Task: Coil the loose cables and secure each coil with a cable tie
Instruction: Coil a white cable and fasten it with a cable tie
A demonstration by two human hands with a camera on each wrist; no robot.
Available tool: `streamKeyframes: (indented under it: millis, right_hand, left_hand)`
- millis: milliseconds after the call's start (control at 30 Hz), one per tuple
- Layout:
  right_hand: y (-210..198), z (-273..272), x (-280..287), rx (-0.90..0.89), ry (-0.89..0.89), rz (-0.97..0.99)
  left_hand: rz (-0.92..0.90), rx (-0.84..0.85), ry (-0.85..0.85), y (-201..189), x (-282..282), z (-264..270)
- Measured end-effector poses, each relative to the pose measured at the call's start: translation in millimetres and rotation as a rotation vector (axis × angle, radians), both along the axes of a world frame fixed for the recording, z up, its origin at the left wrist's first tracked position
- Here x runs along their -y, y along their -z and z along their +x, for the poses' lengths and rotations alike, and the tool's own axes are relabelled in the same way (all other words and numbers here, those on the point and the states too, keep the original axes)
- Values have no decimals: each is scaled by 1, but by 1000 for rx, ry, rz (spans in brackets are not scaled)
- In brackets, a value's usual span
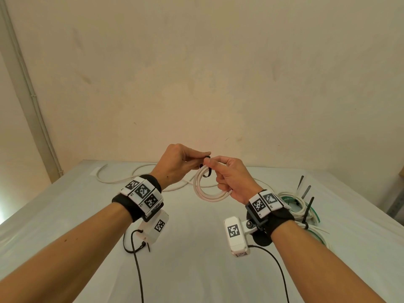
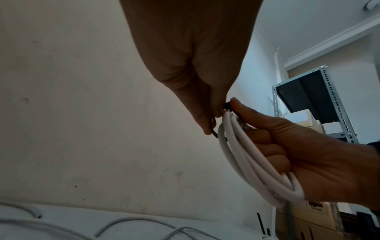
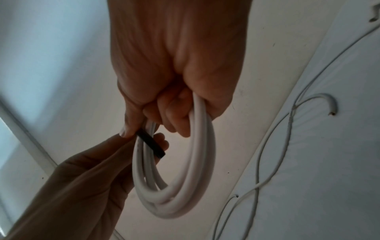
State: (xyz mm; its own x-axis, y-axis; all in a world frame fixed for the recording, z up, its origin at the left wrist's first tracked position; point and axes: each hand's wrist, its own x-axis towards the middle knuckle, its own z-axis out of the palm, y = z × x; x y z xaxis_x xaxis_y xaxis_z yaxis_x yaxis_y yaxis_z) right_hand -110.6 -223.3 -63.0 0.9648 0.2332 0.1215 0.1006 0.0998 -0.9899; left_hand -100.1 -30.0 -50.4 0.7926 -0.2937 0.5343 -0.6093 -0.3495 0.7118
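Both hands are raised above the white table (image 1: 196, 248). My right hand (image 1: 213, 165) grips a small white cable coil (image 1: 209, 194), its lower fingers curled through the loops; the coil hangs free of the table. A black cable tie (image 1: 206, 172) wraps the top of the coil. My left hand (image 1: 200, 158) pinches the tie at the top, fingertips against the right thumb. In the right wrist view the tie (image 3: 151, 144) crosses the coil (image 3: 197, 162) as a flat black strap. In the left wrist view the tie (image 2: 214, 134) shows as a thin loop beside the coil (image 2: 252, 165).
A loose white cable (image 1: 131, 179) snakes across the far side of the table. Coiled white and green cables with upright black ties (image 1: 302, 206) lie at the right edge. A beige wall stands close behind. A metal shelf (image 2: 339, 105) stands to the right.
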Motion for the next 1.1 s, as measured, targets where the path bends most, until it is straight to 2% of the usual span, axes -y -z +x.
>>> streamKeyframes:
  millis: [200, 333, 433, 533, 667, 733, 833, 933, 1100]
  right_hand:
    - [-1, 1, 1, -15, 16, -20]
    - [-6, 1, 1, 9, 33, -87]
    - [-7, 2, -3, 41, 70, -131]
    - [-1, 4, -5, 84, 129, -128]
    - [4, 3, -4, 96, 157, -98]
    - [5, 4, -3, 83, 159, -76]
    - [9, 6, -3, 108, 185, -156]
    - [14, 8, -3, 169, 253, -321]
    - [2, 15, -10, 189, 260, -393]
  left_hand:
    - [46, -117, 44, -10, 0, -9]
    - [-74, -205, 51, -13, 4, -16]
    - [-103, -175, 5, -10, 7, -13]
    - [-40, -113, -57, -6, 11, -9]
    - [72, 133, -206, -4, 13, -7]
    - [72, 206, -219, -3, 14, -7]
    - [70, 167, -219, -2, 16, -7]
    - [-38, 98, -266, -12, 10, -3]
    - [-107, 87, -258, -28, 11, 1]
